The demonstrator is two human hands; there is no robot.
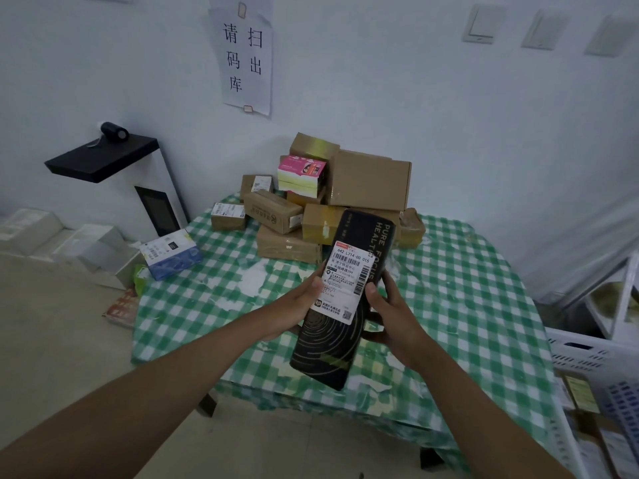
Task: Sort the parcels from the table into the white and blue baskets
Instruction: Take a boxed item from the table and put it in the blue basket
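While I hold it above the near half of the green-and-white checked tablecloth (460, 305), the long black cardboard box with gold circular lines (340, 326) runs lengthwise away from me, its far end tipped up toward the parcel heap and leaning slightly right. Its white shipping label (344, 281) faces up, and the printed words "PURE FOCUS" run along the box's length. My left hand (297, 305) grips its left edge, thumb laid on the label; my right hand (390, 316) grips the right edge, fingers curled under.

Bare cloth lies open to the left of the box and to its right as far as the table's right edge. Just beyond the box's far end sits the stack of brown cardboard parcels (366, 183), with a pink and yellow carton (302, 176) propped on it. A blue and white box (171, 254) overhangs the table's left corner. At the right, below table height, stands a white perforated plastic basket (584, 354), with a blue perforated basket (624, 402) beside it, both cut off by the frame edge.
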